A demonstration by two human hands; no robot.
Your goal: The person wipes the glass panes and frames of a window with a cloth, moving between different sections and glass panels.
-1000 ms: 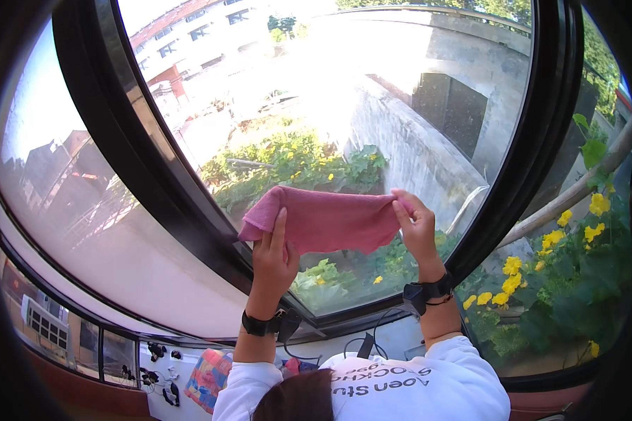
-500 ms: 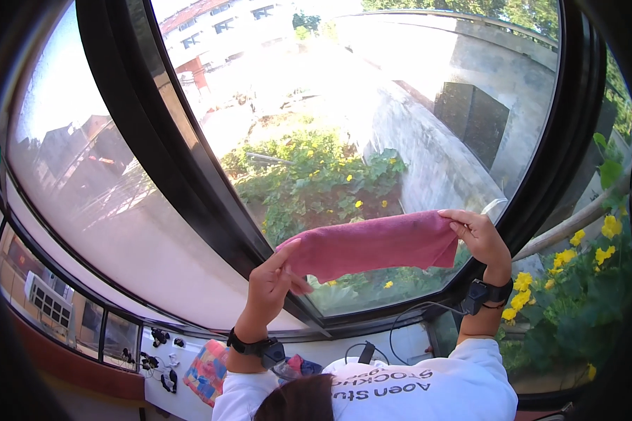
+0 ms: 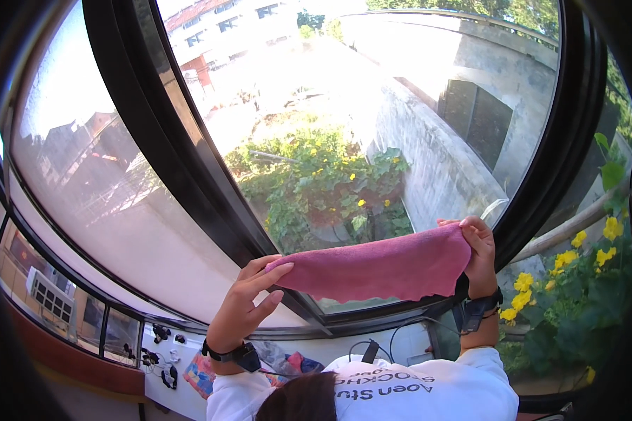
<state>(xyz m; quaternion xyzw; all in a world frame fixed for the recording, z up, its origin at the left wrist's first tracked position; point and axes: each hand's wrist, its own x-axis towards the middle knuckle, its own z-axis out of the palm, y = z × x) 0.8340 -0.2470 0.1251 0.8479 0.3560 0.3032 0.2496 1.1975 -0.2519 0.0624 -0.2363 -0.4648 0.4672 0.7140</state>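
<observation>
Pink cloth (image 3: 372, 266) hangs across the lower centre of the frame, before the black window frame (image 3: 133, 105). We see it lower than half a second ago, and the fold at its left end a second ago no longer shows; we judge it better spread. Our left hand (image 3: 242, 309) grasps that end between fingers, thumb standing clear; our right hand (image 3: 479, 256) pinches the right end, thumb in front.
</observation>
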